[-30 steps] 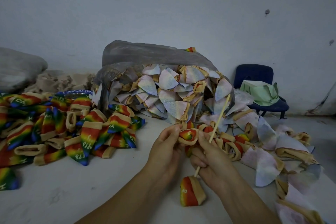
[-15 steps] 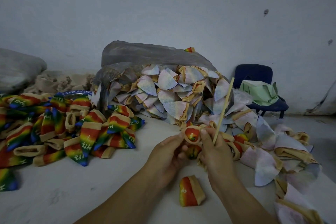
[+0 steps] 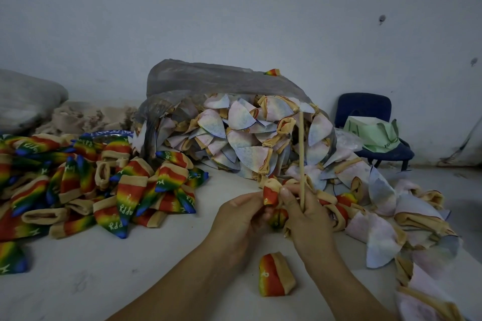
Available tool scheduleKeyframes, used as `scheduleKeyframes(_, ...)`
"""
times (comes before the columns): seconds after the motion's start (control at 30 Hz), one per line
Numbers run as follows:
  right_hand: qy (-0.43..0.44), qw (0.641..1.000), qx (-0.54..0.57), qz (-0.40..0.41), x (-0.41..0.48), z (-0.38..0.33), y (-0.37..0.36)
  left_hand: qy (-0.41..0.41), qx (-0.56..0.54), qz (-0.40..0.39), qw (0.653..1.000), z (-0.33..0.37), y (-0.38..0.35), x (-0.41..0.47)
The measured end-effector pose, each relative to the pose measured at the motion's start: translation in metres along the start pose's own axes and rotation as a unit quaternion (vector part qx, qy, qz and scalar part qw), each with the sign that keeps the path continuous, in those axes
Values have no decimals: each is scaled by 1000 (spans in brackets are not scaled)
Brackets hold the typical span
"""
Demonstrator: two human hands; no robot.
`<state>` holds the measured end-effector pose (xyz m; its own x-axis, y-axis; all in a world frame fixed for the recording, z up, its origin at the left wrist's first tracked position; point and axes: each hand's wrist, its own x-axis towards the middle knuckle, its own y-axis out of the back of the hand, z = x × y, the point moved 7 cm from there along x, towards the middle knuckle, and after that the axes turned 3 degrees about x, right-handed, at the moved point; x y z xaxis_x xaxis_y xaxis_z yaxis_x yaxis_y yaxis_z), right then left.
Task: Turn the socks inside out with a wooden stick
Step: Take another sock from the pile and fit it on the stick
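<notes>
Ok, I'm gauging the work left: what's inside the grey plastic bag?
Pale socks with tan cuffs fill the bag at its open mouth, spilling onto the table. Whatever lies deeper behind them is covered.

Wooden stick [image 3: 301,154]: thin, pale, plain. It stands nearly upright, with the lower end gripped in the right hand [image 3: 310,219] and the upper end free in front of the pale heap.

Sock [image 3: 271,194]: bunched between both hands, red and green stripes and tan cuff showing. The left hand [image 3: 240,219] pinches it, and the right-hand fingers touch it beside the stick. How far it is turned cannot be told.

Loose sock [image 3: 275,277]: rainbow side out, tan cuff to the right, lying just below the hands and touching neither.

Rainbow socks [image 3: 125,190]: heap at left, white lettering visible.

Pale socks [image 3: 247,138]: heap behind and to the right, washed-out side out, tan cuffs.
</notes>
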<state>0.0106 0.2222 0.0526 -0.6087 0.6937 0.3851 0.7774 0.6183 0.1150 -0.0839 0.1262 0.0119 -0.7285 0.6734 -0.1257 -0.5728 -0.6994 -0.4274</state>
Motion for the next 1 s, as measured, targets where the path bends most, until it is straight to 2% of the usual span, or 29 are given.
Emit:
scheduleKeyframes(0.1, 7, 1000, -12, -4, -3, -2, -3, 1, -3, 14, 1000, 3, 3, 4)
scheduleKeyframes(0.23, -67, 996, 62, 21, -3, 9, -2, 49, -158, -31, 986, 3, -7, 4)
scheduleKeyframes(0.33, -151, 967, 206, 13, -3, 20, -9, 85, -259, -96, 957, -1, -19, 0)
scheduleKeyframes(0.4, -184, 936, 299, -7, -3, 22, -13, 95, -286, -105, 948, -3, -21, 1)
scheduleKeyframes(0.47, -195, 928, 316, -24, -2, 22, -14, 84, -244, -92, 962, -4, -19, 5)
scheduleKeyframes(0.57, -192, 939, 283, -18, -2, 23, -12, 2, 0, 1, 1000, -1, -1, 6)
scheduleKeyframes(0.63, -190, 956, 223, -8, -1, 22, -10, -80, 155, 61, 983, 10, 9, 3)
scheduleKeyframes(0.67, -188, 962, 196, -5, -2, 23, -10, -134, 201, 56, 969, 20, 7, -1)
scheduleKeyframes(0.73, -183, 969, 164, -4, -2, 23, -8, -200, 264, -1, 944, 31, -4, -6)
scheduleKeyframes(0.77, -180, 971, 156, -6, -1, 22, -8, -206, 279, -32, 937, 30, -10, -6)
scheduleKeyframes(0.83, -178, 974, 142, -5, -2, 23, -8, -180, 248, -68, 950, 25, -15, -3)
scheduleKeyframes(0.9, -170, 977, 126, -4, -1, 22, -8, -162, 198, -68, 964, 22, -15, 2)
scheduleKeyframes(1.0, -146, 984, 106, 8, 2, 18, -8, -170, 172, -47, 969, 27, -11, 11)
